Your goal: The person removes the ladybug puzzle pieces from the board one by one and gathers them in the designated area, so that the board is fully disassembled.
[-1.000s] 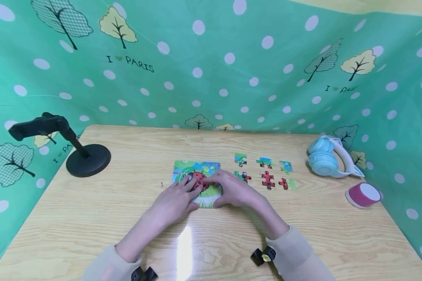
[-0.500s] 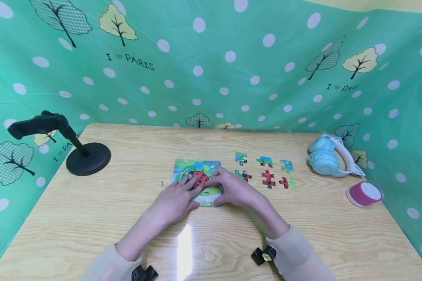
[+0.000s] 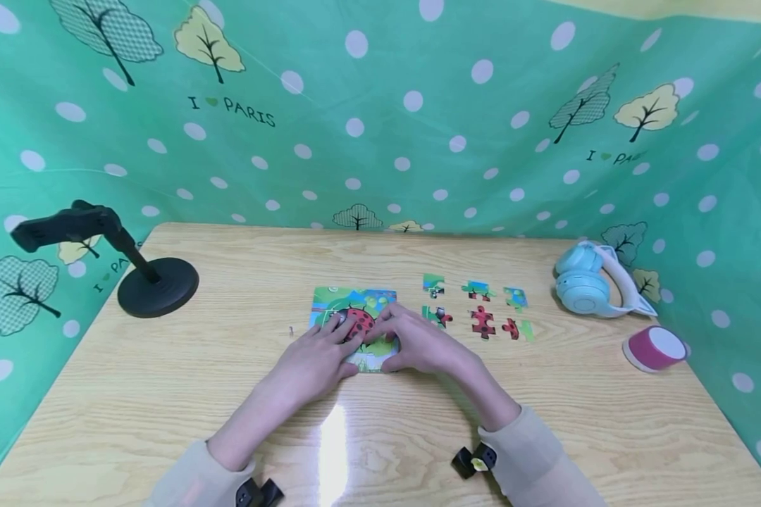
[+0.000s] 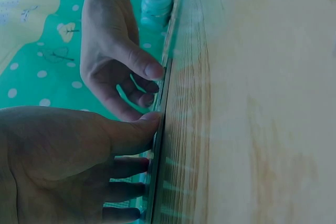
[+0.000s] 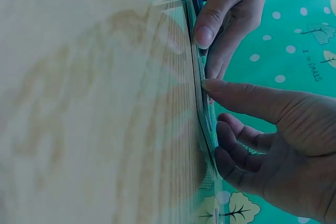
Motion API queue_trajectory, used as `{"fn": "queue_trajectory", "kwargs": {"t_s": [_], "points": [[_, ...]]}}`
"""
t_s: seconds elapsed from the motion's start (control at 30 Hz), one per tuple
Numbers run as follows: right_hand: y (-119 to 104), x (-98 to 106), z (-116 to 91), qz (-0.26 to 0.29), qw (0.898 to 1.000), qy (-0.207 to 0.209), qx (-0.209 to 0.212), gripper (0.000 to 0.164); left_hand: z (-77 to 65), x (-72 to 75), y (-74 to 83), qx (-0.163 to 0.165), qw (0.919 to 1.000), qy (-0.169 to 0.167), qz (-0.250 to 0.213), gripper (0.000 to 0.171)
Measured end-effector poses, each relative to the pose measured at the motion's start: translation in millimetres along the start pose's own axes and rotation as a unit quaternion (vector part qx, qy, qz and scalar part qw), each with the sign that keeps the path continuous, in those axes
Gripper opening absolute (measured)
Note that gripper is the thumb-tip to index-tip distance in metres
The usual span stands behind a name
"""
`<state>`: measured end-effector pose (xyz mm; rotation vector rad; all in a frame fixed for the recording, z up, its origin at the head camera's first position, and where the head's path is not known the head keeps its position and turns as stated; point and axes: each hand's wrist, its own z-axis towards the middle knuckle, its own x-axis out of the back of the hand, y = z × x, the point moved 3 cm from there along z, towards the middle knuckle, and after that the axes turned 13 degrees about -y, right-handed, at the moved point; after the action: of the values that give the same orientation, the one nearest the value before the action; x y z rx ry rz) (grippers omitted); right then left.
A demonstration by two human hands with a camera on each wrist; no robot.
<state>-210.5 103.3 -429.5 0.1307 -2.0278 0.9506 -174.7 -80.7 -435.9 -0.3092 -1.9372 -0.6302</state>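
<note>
A flat ladybug jigsaw puzzle lies on the wooden table between my hands. My left hand rests on its left and middle part, fingers extended over the ladybug picture. At the lower right of the puzzle, my right hand touches it with bent fingers, thumb at the front corner and index finger near the ladybug. In the left wrist view, the left thumb is at the puzzle's thin edge, and the right hand is just beyond. The right wrist view has the right thumb right at that edge.
Several loose puzzle pieces lie spread to the right of the puzzle. Blue and white headphones and a pink cup stand at the far right. A black stand is at the left, and a green curtain hangs behind.
Both hands stay on the puzzle in nearly the same place, with only slight shifts of the right fingers. The loose pieces have not moved.
</note>
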Motion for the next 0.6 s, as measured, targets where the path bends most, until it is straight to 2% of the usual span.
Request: {"fn": "queue_trajectory", "kwargs": {"t_s": [0.2, 0.6], "points": [[-1.6, 0.6, -0.7, -0.007, 1.0, -0.005, 0.002, 0.043, -0.2, -0.4, -0.8, 0.0, 1.0, 0.002, 0.0, 0.056], [-2.8, -0.6, -2.3, -0.01, 1.0, -0.012, -0.021, 0.058, 0.2, -0.1, -1.1, -0.002, 1.0, 0.002, 0.001, 0.057]]}}
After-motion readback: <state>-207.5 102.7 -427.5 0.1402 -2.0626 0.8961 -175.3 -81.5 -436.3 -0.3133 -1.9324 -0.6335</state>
